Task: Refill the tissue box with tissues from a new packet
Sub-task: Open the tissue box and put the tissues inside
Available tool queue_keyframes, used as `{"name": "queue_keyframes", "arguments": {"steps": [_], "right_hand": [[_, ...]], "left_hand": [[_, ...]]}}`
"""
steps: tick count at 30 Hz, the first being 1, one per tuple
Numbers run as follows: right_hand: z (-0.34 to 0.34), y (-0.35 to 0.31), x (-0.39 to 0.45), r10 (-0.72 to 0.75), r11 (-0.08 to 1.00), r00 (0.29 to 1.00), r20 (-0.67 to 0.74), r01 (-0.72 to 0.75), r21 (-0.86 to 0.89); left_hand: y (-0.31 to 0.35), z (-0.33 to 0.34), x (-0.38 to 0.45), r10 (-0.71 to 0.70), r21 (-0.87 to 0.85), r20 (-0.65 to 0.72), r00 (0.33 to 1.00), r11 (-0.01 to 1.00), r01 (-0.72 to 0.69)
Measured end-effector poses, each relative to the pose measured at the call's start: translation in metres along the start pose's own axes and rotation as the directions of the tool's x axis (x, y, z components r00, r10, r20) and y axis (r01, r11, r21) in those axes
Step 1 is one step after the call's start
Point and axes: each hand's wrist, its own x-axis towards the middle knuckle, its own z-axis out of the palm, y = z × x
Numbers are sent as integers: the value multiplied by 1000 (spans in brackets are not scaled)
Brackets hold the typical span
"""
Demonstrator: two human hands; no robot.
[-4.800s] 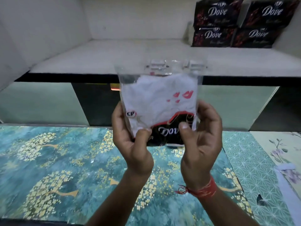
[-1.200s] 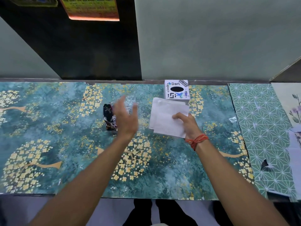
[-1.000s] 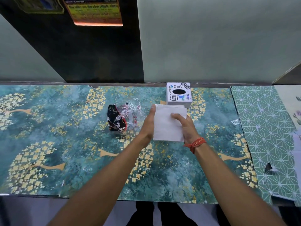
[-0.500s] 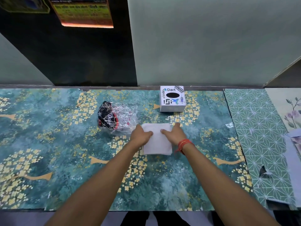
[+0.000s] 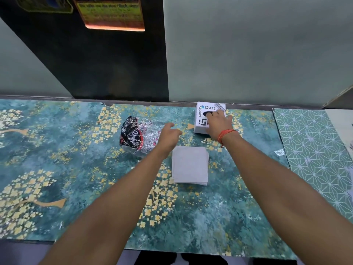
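My right hand [image 5: 216, 122] rests on the white tissue box [image 5: 201, 119] at upper center-right of frame. Left hand [image 5: 169, 135] hovers spread, empty, beside the crumpled packet [image 5: 136, 137]. Tissue stack [image 5: 190, 165] lies flat on the counter [image 5: 76, 178], center frame.
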Motion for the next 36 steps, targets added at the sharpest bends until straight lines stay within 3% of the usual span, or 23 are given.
{"name": "queue_keyframes", "arguments": {"steps": [1, 3, 4, 6, 8, 10, 15, 27, 29, 32, 34, 36], "right_hand": [[2, 0, -2, -2, 999, 1000, -16, 3, 54], [-3, -7, -19, 62, 929, 993, -101, -21, 370], [-9, -12, -31, 117, 807, 984, -137, -13, 591], [-27, -22, -57, 210, 437, 974, -89, -12, 899], [-43, -26, -80, 207, 177, 977, 39, -77, 981], [-54, -29, -98, 154, 41, 977, 146, -154, 987], [-66, -40, -123, 140, 68, 971, 196, -206, 976], [-58, -61, -145, 125, 258, 973, 192, -219, 941], [-57, -58, -144, 193, 205, 958, 214, -252, 946], [-55, -44, -141, 223, -1, 919, 324, -333, 943], [-56, -39, -139, 178, -42, 925, 337, -335, 941], [-57, -39, -137, 199, -98, 923, 330, -316, 944]], "left_hand": [[0, -1, -2, -3, -21, 18, 1000, 1000, 3], [4, -3, -12, -13, -76, 68, 998, 997, 18], [7, -5, -18, -10, -111, 101, 995, 994, 21], [15, -10, -33, 8, -188, 179, 984, 982, 26], [17, -15, -44, 47, -250, 242, 969, 968, 16], [16, -18, -53, 88, -283, 281, 956, 959, -5], [10, -17, -70, 134, -351, 313, 940, 936, -16], [-8, -27, -79, 65, -287, 319, 945, 957, 31], [-11, -35, -80, 27, -338, 310, 950, 937, 83], [-20, -53, -77, 27, -447, 317, 948, 886, 124], [-23, -63, -75, 41, -489, 321, 946, 863, 128], [-24, -69, -77, 35, -439, 228, 973, 896, 70]]}}
